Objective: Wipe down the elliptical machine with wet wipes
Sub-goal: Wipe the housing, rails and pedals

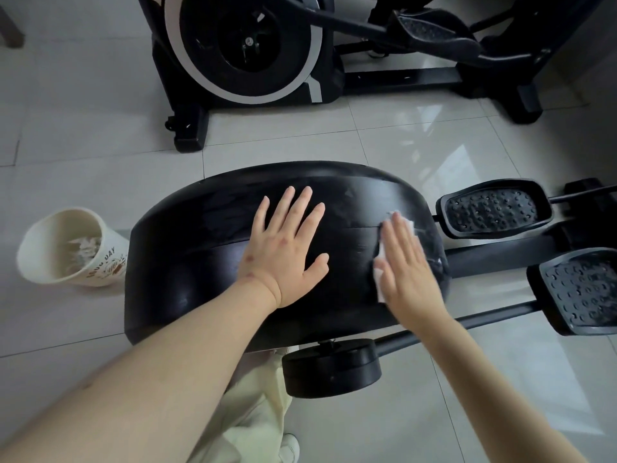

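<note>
The wet wipe (380, 274) lies flat under the right hand (408, 269) on the right shoulder of the elliptical machine's black housing (200, 235). White edges of it show past the fingertips and along the thumb side. That hand is fully flat, fingers straight and together, pressing the wipe down rather than clutching it. The left hand (286, 249) rests on the middle of the housing, just beside the right, fingers spread wide and holding nothing.

Right of the wipe the housing curves away towards 2 studded pedals (494, 208), which stand close by. A streaked patch near the wipe is possibly moisture; the glare makes that unclear. Left of the housing a cream waste bin (43, 252) leans against it, with crumpled white scraps inside. Beyond, across open tiled floor (417, 142), stands a 2nd machine (243, 45).
</note>
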